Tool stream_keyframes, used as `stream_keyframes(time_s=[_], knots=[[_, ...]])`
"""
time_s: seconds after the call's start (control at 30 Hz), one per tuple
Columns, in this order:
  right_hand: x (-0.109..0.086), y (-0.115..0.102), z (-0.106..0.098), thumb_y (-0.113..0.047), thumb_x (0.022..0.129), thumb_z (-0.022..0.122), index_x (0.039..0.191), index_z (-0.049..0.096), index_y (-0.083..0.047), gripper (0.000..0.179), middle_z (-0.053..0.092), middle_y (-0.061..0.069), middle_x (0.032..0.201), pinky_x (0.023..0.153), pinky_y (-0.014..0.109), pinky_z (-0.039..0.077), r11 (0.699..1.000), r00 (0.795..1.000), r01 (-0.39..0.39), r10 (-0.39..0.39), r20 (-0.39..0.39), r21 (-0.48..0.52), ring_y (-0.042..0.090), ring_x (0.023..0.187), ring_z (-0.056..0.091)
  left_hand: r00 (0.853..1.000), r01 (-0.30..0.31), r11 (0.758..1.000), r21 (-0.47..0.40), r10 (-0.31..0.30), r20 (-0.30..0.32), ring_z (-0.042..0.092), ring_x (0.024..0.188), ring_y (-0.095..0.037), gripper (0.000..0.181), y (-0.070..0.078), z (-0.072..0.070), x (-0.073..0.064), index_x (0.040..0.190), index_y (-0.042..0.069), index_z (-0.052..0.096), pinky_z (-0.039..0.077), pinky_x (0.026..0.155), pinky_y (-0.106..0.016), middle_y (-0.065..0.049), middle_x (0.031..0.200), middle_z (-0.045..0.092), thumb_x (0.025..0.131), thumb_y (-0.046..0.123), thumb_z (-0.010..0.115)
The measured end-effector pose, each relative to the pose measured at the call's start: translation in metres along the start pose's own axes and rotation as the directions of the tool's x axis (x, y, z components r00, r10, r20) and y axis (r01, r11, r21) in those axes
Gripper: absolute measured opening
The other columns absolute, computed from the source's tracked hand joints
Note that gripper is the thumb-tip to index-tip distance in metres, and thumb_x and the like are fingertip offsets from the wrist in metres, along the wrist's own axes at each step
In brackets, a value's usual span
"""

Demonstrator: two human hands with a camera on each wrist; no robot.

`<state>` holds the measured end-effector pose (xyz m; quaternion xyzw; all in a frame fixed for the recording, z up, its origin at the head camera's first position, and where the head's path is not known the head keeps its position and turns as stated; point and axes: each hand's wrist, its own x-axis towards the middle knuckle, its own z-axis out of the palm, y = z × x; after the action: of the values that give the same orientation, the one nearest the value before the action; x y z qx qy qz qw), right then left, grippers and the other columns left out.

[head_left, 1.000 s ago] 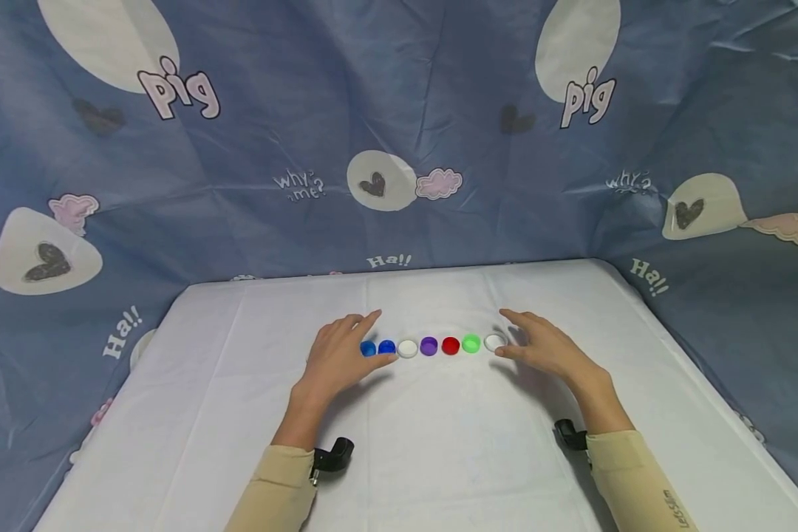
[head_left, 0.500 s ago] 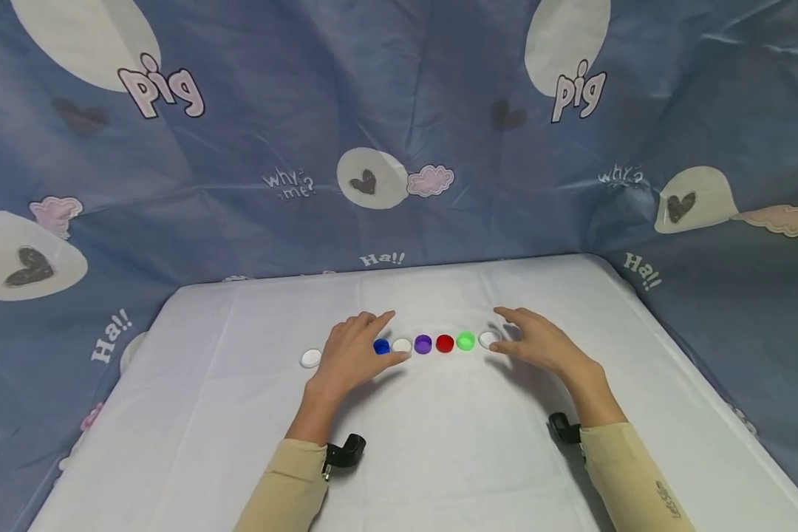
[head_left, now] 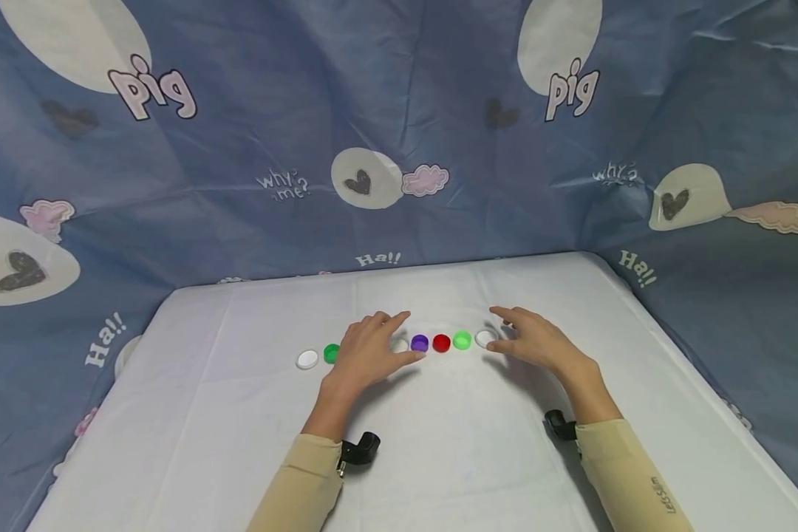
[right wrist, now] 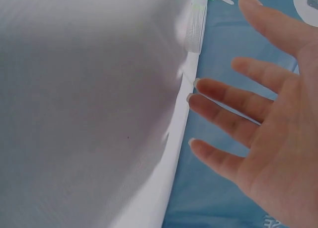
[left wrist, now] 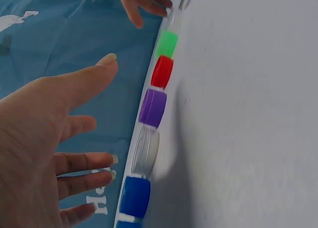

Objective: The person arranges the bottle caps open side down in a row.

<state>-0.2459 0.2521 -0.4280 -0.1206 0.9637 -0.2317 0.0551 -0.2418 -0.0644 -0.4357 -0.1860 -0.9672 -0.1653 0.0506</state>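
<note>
A row of small round bottle caps lies across the white table. From the left in the head view come a white cap (head_left: 307,360) and a dark green cap (head_left: 331,353). My left hand (head_left: 367,356) hovers over the row with fingers spread and nothing held, hiding some caps. Blue caps (left wrist: 135,197) show under it in the left wrist view. Farther right lie a clear-whitish cap (head_left: 400,345), a purple cap (head_left: 420,343), a red cap (head_left: 442,343) and a light green cap (head_left: 462,340). My right hand (head_left: 539,339), fingers apart, hovers beside the clear cap (head_left: 485,339) at the right end.
The white cloth-covered table (head_left: 439,443) reaches back to a blue printed curtain (head_left: 239,148), which also hangs along both sides. Black wrist cameras (head_left: 361,448) are strapped at the sleeves (head_left: 299,480).
My left hand has moved right along the row, uncovering the white and dark green caps at the left end and covering the blue ones. The right hand stays by the clear cap. The view shifts slightly.
</note>
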Motion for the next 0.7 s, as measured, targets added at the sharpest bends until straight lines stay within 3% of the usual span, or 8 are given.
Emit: stream_keyframes(time_s=[0.33,0.7], knots=[[0.001,0.001,0.000,-0.045,0.087,0.073,0.149,0.046,-0.016,0.074,0.058,0.018,0.138,0.103,0.059,0.042,1.000,1.000,-0.017,0.017,0.009,-0.013,0.037,0.128,0.054,0.999,-0.035,0.999,0.027,0.035,-0.002,0.059,0.102,-0.021,0.076,0.017,0.004,0.008,0.144,0.030,0.052,0.046,0.092,-0.043,-0.003,0.112,0.062,0.082,0.071,0.063],[0.006,0.003,-0.001,-0.044,0.086,0.074,0.146,0.050,-0.015,0.071,0.065,0.012,0.123,0.091,0.051,0.048,0.999,1.000,-0.019,0.019,0.014,-0.034,0.027,0.110,0.061,0.999,-0.048,0.999,0.020,0.048,0.021,0.059,0.099,-0.020,0.072,0.036,0.011,0.015,0.143,0.030,0.054,0.048,0.088,-0.041,-0.003,0.111,0.063,0.084,0.070,0.061]])
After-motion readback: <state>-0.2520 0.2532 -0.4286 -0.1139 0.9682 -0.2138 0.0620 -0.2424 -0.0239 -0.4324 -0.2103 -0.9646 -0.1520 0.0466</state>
